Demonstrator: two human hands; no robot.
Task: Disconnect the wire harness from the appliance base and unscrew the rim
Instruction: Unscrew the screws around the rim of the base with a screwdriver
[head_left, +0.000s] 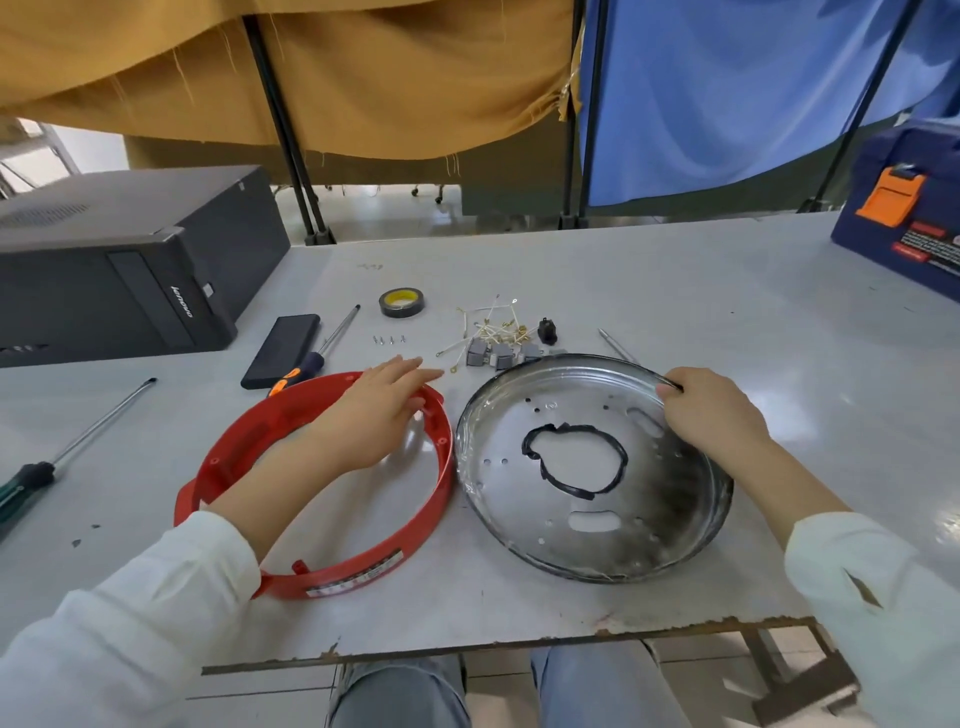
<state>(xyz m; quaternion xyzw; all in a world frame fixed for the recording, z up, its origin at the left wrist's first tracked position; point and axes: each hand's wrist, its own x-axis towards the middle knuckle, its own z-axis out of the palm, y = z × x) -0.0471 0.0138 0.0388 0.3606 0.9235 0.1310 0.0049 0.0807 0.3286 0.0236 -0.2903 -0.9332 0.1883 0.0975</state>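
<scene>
From the head camera, the task looks close to finished: the red rim (332, 483) lies flat on the table (675, 291), freed from the metal base plate (592, 467) and touching it side by side, while the wire harness (498, 332) sits in a loose heap just beyond them, near four small screws (388, 340).

The likeliest trouble is at the plate's thin edge — a pull or lift there could drag the stamped metal across the fingers, or tip the plate so that it slides into the harness and scatters the screws. A sweep of the left forearm could also shove the rim toward the near table edge.

The left hand (379, 410) reaches across the rim with fingers straight and together, resting flat on its far side and gripping nothing. The right hand (711, 410) is curled over the plate's far right edge, fingers pinching it — wrist low, forearm crossing the plate's right side.
</scene>
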